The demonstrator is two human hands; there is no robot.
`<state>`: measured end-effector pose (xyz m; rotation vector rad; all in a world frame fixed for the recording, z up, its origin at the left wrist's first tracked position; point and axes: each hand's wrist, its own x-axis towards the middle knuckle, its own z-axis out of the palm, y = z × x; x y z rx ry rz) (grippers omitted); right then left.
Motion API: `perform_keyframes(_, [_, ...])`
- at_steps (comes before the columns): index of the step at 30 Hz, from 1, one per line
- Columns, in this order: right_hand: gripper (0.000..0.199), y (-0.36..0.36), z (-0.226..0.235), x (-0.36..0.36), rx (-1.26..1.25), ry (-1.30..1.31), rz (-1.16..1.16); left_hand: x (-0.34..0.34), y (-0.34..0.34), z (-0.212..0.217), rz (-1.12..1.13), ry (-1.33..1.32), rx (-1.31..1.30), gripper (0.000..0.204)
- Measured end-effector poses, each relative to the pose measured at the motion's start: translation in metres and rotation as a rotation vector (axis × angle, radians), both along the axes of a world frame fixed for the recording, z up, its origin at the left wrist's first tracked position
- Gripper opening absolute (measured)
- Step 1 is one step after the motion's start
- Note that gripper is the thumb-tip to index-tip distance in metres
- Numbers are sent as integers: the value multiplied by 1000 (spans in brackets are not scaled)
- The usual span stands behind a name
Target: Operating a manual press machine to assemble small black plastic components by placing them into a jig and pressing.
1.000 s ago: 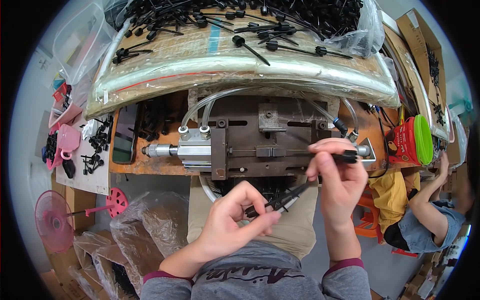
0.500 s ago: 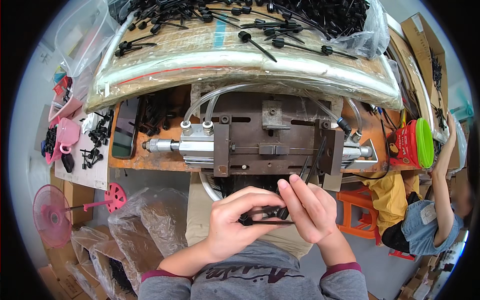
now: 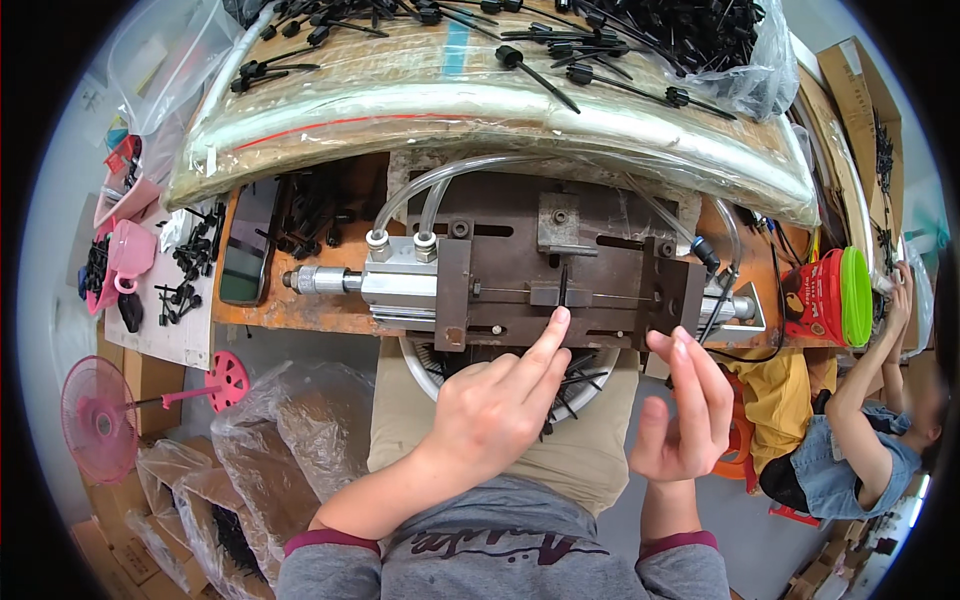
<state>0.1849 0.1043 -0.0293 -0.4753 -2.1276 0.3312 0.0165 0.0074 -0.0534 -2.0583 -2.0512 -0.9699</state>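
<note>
My left hand (image 3: 495, 410) reaches over the front of a dark metal fixture (image 3: 510, 240), its index finger extended. At that fingertip a black cable tie (image 3: 563, 287) stands across the slot of a small centre block (image 3: 544, 297). The tie runs down under my fingers; my left thumb is hidden. To the right, my right hand (image 3: 688, 410) is raised with bent fingers, thumb apart from them. Another black cable tie (image 3: 714, 318) sticks up from behind its fingertips. On my lap a white-rimmed basket (image 3: 420, 375) holds black ties, partly covered by my left hand.
Silver cylinders (image 3: 400, 285) with clear hoses flank the fixture. Above it, a plastic-wrapped board (image 3: 400, 100) carries many black ties. A phone (image 3: 248, 250) lies left. A red tub with green rim (image 3: 825, 297) stands right, near a co-worker (image 3: 860, 440). A pink fan (image 3: 100, 412) is at far left.
My left hand has moved forward from above my lap to the fixture, and a black tie now sits in the centre block. My right hand has shifted right, away from the left one.
</note>
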Motion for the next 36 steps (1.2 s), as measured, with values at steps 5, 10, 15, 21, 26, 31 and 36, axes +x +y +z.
perform_keyframes(5, [34, -2, 6, 7, -19, -22, -45, -3, 7, 7, -6, 32, -5, 28])
perform_keyframes(10, [34, -5, -2, 4, -209, 234, 38, -1, 8, 10, -3, 45, -38, 27])
perform_keyframes(15, [41, -6, 6, 16, -282, 96, 39, -2, 9, 10, -8, 20, -40, 26])
perform_keyframes(21, [32, -4, 12, 9, -168, -155, -63, -5, 6, 13, -50, -19, -59, 25])
perform_keyframes(26, [32, 0, 9, -6, -150, -270, 67, -15, -20, 22, -160, -366, -76, 24])
perform_keyframes(31, [27, -5, -2, -23, 5, -488, 148, -23, -43, 25, -100, -850, -120, 24])
perform_keyframes(36, [27, -4, -1, -36, 89, -532, 85, -27, -47, 33, -84, -1488, -320, 26])
